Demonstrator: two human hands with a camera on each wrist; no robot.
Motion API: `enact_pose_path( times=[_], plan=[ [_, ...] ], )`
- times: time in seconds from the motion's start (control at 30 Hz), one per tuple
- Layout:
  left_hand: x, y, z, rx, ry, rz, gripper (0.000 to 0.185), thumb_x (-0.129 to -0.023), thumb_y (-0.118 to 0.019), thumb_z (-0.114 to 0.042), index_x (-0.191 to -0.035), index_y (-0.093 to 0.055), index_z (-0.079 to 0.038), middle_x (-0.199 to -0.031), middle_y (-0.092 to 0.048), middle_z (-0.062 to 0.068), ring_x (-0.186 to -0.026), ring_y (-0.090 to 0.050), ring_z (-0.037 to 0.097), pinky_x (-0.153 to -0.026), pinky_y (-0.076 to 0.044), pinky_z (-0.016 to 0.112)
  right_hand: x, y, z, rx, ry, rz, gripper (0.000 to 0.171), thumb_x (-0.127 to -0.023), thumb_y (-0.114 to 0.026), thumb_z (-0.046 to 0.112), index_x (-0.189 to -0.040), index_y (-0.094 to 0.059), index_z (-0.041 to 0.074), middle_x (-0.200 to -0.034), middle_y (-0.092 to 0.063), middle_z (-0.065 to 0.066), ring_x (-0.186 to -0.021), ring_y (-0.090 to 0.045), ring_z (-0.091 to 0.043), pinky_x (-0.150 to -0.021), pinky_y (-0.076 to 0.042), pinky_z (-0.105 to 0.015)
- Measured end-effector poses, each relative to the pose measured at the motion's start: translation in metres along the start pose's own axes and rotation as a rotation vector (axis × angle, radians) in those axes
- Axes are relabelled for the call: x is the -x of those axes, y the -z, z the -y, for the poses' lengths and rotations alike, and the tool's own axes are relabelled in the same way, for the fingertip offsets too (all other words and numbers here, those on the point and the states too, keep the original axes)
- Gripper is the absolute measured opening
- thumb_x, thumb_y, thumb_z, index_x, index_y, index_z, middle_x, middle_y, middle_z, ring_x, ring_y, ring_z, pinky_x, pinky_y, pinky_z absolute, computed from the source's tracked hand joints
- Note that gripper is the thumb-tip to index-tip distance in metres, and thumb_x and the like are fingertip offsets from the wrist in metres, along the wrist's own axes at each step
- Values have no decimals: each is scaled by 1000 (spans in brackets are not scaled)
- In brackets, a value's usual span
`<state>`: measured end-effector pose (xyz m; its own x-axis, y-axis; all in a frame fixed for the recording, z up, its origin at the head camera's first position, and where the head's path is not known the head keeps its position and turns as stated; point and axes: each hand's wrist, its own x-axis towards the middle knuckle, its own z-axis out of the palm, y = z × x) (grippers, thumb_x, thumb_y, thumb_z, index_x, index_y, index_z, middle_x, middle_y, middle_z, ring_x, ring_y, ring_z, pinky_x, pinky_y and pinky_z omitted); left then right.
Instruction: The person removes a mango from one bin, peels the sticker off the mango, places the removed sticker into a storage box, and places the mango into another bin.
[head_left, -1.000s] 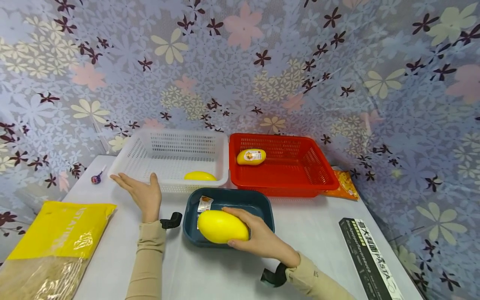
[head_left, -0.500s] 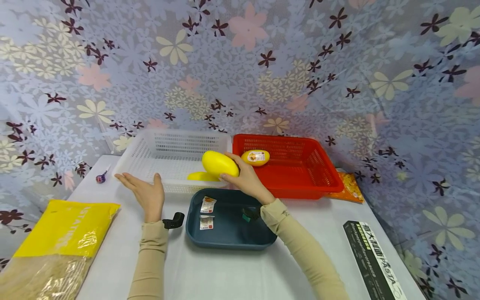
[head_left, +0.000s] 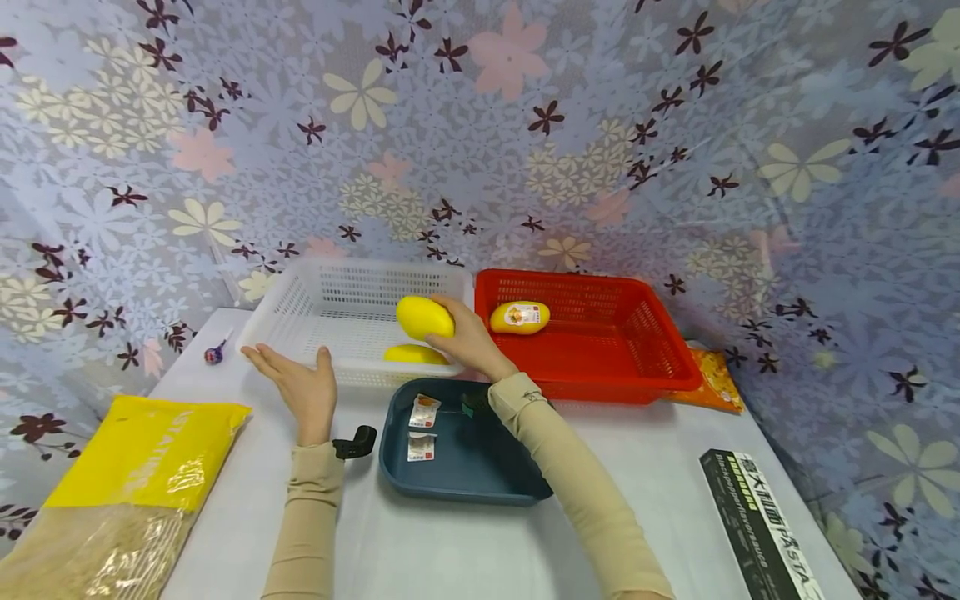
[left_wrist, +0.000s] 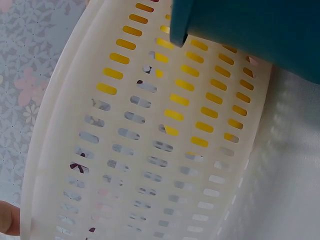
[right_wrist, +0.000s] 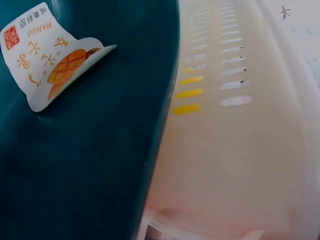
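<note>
Since the earlier frame my right hand has carried the bare mango from the teal tray up over the white basket, fingers still curled round its right end; mango sits in the air above the basket's near right corner, right over a second yellow mango lying inside.

Handling, my guess: smooth waxy skin, so a bit slippery, firm but bruisable, moderate weight for one hand. Best hold is round the fat middle, palm wrap, not fingertips on the tapered end.

Largest first for the rest: floral cloth backdrop, white table, yellow bag at left, white basket, red basket touching it and holding a labelled mango, teal tray just in front of both, black pasta box at right, orange packet behind the red basket, two peeled stickers in the tray, lollipop far left.

Left hand lies flat and relaxed, holding nothing, touching the white basket's front wall. In the way: only the lying mango and the basket rim.
</note>
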<state>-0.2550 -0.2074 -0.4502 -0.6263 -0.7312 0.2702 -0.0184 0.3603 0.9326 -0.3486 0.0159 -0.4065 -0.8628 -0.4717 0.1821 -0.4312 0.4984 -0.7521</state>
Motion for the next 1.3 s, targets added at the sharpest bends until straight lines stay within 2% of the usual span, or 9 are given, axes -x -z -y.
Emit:
enact_pose_path(
  times=[0.33, 0.53, 0.7, 0.9, 1.07, 1.3],
  plan=[
    [0, -1, 1, -2, 0, 0, 91, -92, -60, -20, -152, 2, 6, -161, 17, 19, -151, -1, 30, -122, -14, 40, -8, -5, -2, 183, 50, 65, 66, -87, -69, 24, -146, -42, 11, -147, -46, -9, -129, -45, -28, -113, -35, -43],
    [2, -2, 1, 0, -1, 2, 90, -92, -60, -20, -152, 0, 7, -161, 17, 19, -151, -1, 30, -122, -15, 41, -5, -1, 0, 246, 68, 45, 62, -89, -67, 21, -145, -43, 8, -153, -39, -10, -141, -34, -30, -119, -27, -44],
    [2, -2, 1, 1, -9, -2, 90, -92, -60, -20, -152, 0, 8, -161, 16, 19, -151, -2, 31, -122, -17, 42, 0, 2, -1, 203, 57, 4, 61, -88, -67, 19, -144, -44, 10, -153, -39, -8, -141, -34, -28, -118, -27, -46],
    [1, -1, 2, -1, -17, -10, 89, -91, -61, -19, -152, -1, 8, -161, 15, 20, -151, -3, 32, -121, -18, 42, 16, 8, -4, 149, 102, -34, 63, -87, -69, 15, -145, -44, 11, -150, -43, -10, -137, -40, -31, -114, -33, -49],
    [0, 1, 2, 1, 1, -1, 90, -91, -61, -20, -152, 0, 7, -161, 15, 19, -151, -4, 33, -121, -19, 44, 39, 15, -5, 97, 132, -23, 64, -88, -69, 17, -145, -42, 8, -147, -45, -13, -131, -46, -33, -107, -42, -49],
    [2, 3, -2, 5, 11, 6, 88, -91, -61, -18, -152, -3, 8, -162, 9, 20, -150, -9, 35, -121, -18, 45, 77, 27, 2, 78, 114, -10, 62, -89, -69, 21, -144, -43, 10, -141, -50, -14, -123, -53, -32, -103, -46, -49]
  ],
)
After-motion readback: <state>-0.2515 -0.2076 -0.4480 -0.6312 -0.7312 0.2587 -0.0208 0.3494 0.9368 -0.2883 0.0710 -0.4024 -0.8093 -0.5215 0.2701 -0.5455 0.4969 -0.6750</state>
